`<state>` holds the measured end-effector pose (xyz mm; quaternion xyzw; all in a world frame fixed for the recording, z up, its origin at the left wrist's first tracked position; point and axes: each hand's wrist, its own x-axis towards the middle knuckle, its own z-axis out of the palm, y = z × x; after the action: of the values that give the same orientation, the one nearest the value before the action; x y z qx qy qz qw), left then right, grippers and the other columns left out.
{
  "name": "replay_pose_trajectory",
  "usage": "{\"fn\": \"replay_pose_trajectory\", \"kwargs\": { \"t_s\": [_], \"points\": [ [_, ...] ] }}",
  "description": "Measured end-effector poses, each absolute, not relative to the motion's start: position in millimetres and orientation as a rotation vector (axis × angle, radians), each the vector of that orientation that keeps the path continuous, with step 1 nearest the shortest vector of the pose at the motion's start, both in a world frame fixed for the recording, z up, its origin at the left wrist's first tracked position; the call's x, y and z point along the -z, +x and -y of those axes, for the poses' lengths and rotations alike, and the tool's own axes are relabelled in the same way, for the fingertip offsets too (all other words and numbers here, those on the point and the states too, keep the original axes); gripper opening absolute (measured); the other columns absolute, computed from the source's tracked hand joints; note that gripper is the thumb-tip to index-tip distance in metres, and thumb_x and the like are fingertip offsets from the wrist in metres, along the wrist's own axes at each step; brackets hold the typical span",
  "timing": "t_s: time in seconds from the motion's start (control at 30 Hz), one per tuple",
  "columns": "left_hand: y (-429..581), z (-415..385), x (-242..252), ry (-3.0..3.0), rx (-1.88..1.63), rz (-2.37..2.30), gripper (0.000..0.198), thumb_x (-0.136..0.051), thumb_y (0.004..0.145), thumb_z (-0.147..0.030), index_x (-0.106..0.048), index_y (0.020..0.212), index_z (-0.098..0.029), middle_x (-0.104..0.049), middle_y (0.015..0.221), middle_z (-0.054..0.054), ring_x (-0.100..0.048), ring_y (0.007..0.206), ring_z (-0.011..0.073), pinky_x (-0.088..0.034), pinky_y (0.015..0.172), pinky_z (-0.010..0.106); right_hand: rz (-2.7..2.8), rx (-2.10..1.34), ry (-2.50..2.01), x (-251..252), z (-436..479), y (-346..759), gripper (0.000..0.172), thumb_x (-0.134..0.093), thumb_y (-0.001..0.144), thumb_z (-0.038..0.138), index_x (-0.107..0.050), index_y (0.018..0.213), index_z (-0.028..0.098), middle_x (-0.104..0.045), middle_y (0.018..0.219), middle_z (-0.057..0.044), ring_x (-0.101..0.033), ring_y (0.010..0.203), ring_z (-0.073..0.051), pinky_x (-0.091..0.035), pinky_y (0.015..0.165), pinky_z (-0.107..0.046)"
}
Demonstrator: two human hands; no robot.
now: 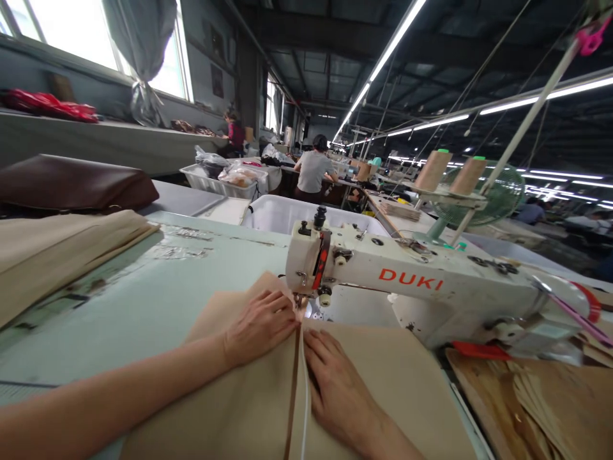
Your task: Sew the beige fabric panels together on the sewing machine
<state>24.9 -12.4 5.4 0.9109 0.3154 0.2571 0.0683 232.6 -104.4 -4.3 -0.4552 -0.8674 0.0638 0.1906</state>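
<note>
1. Cloth, tan, fills the lower centre of the frame, spread over the table, its far part running up to the machine. A brown strip and a white line run down its middle, side by side, toward the foot.

2. On my feed the left hand lies palm down on the cloth, fingertips at the strip. I cannot tell whether it pinches anything, since its thumb is out of sight.

3. I see the right hand resting just right of the white line, fingers extended and laid on the cloth – pressing, I judge, rather than gripping.

4. The step looks like guiding the cloth at the foot. To do it well, I would keep both palms light and level, steer the strip straight in line with the foot, and let the machine draw the cloth without pushing. I would smooth any pucker between the hands early – and keep the left fingertips, which sit close to the foot, clear of it.

5. I cannot make out the needle's point or any stitches there. The cloth's near edge and both arms are cut off by the frame, and I cannot tell whether the cloth is one piece or two.
</note>
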Motion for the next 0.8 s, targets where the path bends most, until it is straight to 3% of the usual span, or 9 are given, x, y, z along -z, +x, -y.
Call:
{"fn": "replay_pose_trajectory", "kwargs": {
  "t_s": [0.07, 0.13, 0.23, 0.3, 0.47, 0.63, 0.73, 0.8],
  "points": [
    [21, 26, -2, 2.729, -0.743, -0.972, 0.025, -0.047, 0.100, -0.029, -0.069, 0.091, -0.021, -0.068, 0.095, 0.007, -0.062, 0.092, 0.0221, -0.048, 0.090, 0.038, 2.423, -0.170, -1.279, 5, 104, 232, 0.046, -0.048, 0.095, 0.022, -0.053, 0.139, 0.012, -0.053, 0.142, -0.011, -0.045, 0.133, -0.025, -0.031, 0.121, -0.045],
    [18, 42, 3, 2.706, -0.717, -0.989, 0.018, -0.050, 0.099, -0.027, -0.066, 0.105, -0.022, -0.068, 0.104, 0.005, -0.062, 0.098, 0.0215, -0.048, 0.095, 0.036, 2.417, -0.155, -1.265, 7, 105, 231, 0.043, -0.046, 0.096, 0.022, -0.054, 0.138, 0.012, -0.054, 0.141, -0.011, -0.046, 0.132, -0.025, -0.032, 0.120, -0.045],
    [15, 54, 7, 2.630, -0.745, -1.021, 0.033, -0.056, 0.094, -0.028, -0.056, 0.126, -0.023, -0.062, 0.127, 0.007, -0.057, 0.118, 0.0248, -0.040, 0.109, 0.040, 2.418, -0.134, -1.243, 8, 104, 230, 0.040, -0.044, 0.097, 0.020, -0.055, 0.135, 0.013, -0.055, 0.139, -0.010, -0.046, 0.131, -0.023, -0.032, 0.121, -0.044],
    [15, 50, 6, 2.566, -0.765, -1.050, 0.037, -0.055, 0.095, -0.033, -0.054, 0.130, -0.023, -0.059, 0.131, 0.009, -0.055, 0.120, 0.0261, -0.040, 0.109, 0.041, 2.433, -0.130, -1.237, 8, 104, 229, 0.041, -0.046, 0.096, 0.017, -0.055, 0.136, 0.013, -0.055, 0.138, -0.011, -0.044, 0.133, -0.024, -0.031, 0.121, -0.044],
    [16, 42, -10, 2.548, -0.712, -0.991, 0.032, -0.059, 0.091, -0.051, -0.066, 0.109, -0.025, -0.064, 0.110, 0.007, -0.059, 0.106, 0.0254, -0.043, 0.103, 0.042, 2.477, -0.135, -1.244, -1, 103, 227, 0.046, -0.047, 0.091, 0.012, -0.054, 0.137, 0.013, -0.054, 0.137, -0.014, -0.042, 0.134, -0.026, -0.032, 0.118, -0.047],
    [31, 66, -29, 2.546, -0.652, -1.006, 0.036, -0.046, 0.099, -0.046, -0.061, 0.076, -0.022, -0.062, 0.089, 0.005, -0.058, 0.091, 0.0241, -0.041, 0.101, 0.048, 2.504, -0.145, -1.307, -2, 104, 218, 0.045, -0.045, 0.090, 0.010, -0.057, 0.133, 0.014, -0.056, 0.134, -0.014, -0.046, 0.131, -0.028, -0.033, 0.116, -0.050],
    [38, 75, -33, 2.533, -0.629, -0.998, 0.035, -0.055, 0.094, -0.050, -0.058, 0.072, -0.022, -0.063, 0.089, 0.006, -0.059, 0.091, 0.0259, -0.046, 0.095, 0.045, 2.492, -0.095, -1.358, 7, 105, 215, 0.051, -0.046, 0.089, 0.008, -0.052, 0.139, 0.015, -0.053, 0.138, -0.015, -0.043, 0.134, -0.031, -0.033, 0.115, -0.054],
    [34, 74, -28, 2.493, -0.616, -0.930, 0.033, -0.049, 0.098, -0.047, -0.060, 0.078, -0.023, -0.064, 0.094, 0.005, -0.061, 0.095, 0.0238, -0.050, 0.090, 0.037, 2.462, -0.082, -1.329, 11, 106, 216, 0.052, -0.046, 0.090, 0.009, -0.050, 0.141, 0.015, -0.053, 0.138, -0.014, -0.042, 0.135, -0.030, -0.032, 0.116, -0.054]
  ]
}}
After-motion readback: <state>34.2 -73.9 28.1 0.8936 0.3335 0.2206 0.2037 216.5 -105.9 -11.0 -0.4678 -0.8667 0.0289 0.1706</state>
